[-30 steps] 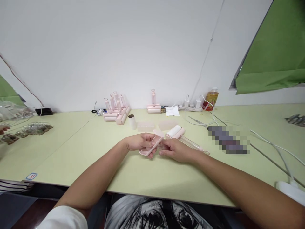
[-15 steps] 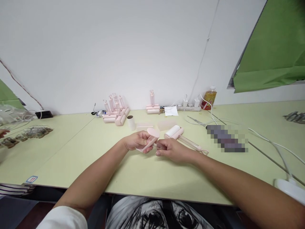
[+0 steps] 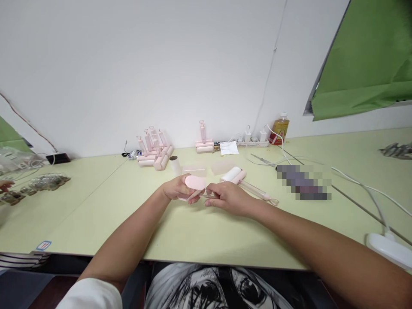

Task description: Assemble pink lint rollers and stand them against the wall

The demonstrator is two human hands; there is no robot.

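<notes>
My left hand (image 3: 175,189) is closed around a pink lint roller holder (image 3: 195,183), whose flat rounded end faces up. My right hand (image 3: 231,198) grips the short clear handle (image 3: 210,194) at the holder's right side; fingers hide most of it, so I cannot tell how the two join. Just behind my right hand lies another lint roller (image 3: 232,175) with a white roll and a long clear handle. A white sticky roll (image 3: 174,166) stands slightly tilted behind my left hand. Translucent pale-pink covers (image 3: 222,166) lie beyond my hands.
Several assembled pink lint rollers (image 3: 156,150) stand by the wall, with another (image 3: 203,139) farther right. Near it are a power strip (image 3: 254,143), a white paper (image 3: 229,148) and a drink bottle (image 3: 280,128). Cables and a blurred-out object (image 3: 302,182) lie right. Another person's hand (image 3: 5,186) shows far left.
The pink holder has turned in my hands, so its rounded end shows flatter and broader. Both hands sit slightly farther left in view, still gripping the same parts.
</notes>
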